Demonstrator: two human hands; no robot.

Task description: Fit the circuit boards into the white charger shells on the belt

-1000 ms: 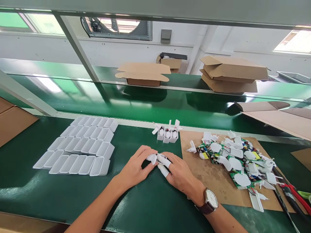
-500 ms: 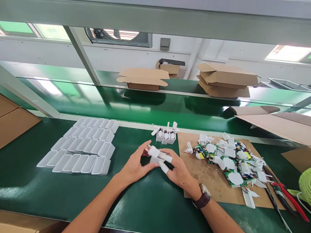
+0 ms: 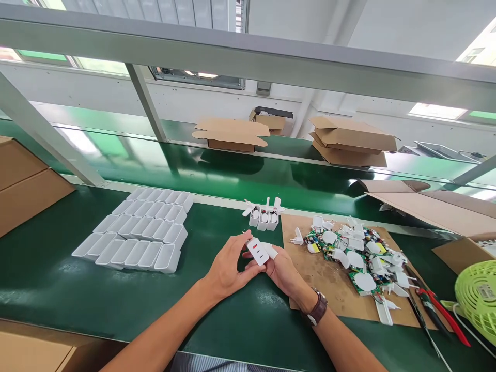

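A white USB charger (image 3: 258, 251) is held between both hands above the green bench, its face with a red port and two dark slots turned up toward me. My left hand (image 3: 232, 263) grips its left side with thumb and fingers. My right hand (image 3: 284, 268) is closed on its right side, with white coverings on some fingertips. Behind the hands stand three white housings (image 3: 264, 219) filled with parts, with white plug pieces on top. At left, white open housings (image 3: 145, 227) stand in rows. Circuit boards with white plug pieces (image 3: 354, 258) lie heaped at right.
Brown cardboard (image 3: 341, 305) lies under the boards. Red-handled pliers (image 3: 442, 315) and a green fan (image 3: 478, 294) are at far right. Cartons (image 3: 352, 137) sit on the shelf behind. An open carton (image 3: 31, 186) stands at left, a metal beam (image 3: 248, 59) overhead.
The charger has been turned, so its port face now shows instead of its plug pins. Both hands stay around it. My view has tilted up a little and shifted slightly right.
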